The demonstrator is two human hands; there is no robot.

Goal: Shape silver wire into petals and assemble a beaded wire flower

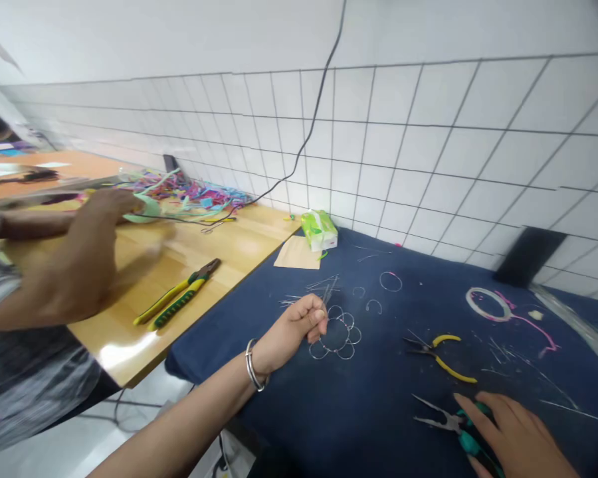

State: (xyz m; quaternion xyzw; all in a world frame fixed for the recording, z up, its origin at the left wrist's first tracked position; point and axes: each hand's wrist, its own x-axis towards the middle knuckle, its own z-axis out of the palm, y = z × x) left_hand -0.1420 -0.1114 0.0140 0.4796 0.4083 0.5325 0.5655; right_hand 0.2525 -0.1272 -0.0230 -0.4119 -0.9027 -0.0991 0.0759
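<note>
Head view, looking down on dark blue cloth-covered surface.

At centre, left hand, silver bangle at the wrist. Grip pinched shut on thin silver wire pieces, ends fanning up and away from the fingertips. Sits just beside flower-shaped figure of silver wire loops, lying flat on the cloth, knuckles touching or nearly touching its left edge; cannot tell which.

At lower right, right hand laid over teal-handled needle-nose pliers. Grip apart: fingers stretched along the handles, not wrapped round them. Tool flat on the cloth, tips pointing left.

Nearby: yellow-handled pliers between figure and right hand; loose wire rings beyond the figure; pink-and-white cord ring far right; green tissue pack by the tiled wall.

Off left, another person's hand at heap of coloured strips on pale wooden surface, well apart.

Judgement: looks like wire chosen, tool being reached for, loop-adding step. Next move probably calls for closing round the teal handles, lifting, and bringing fine tips to one wire end without nudging the figure.
</note>
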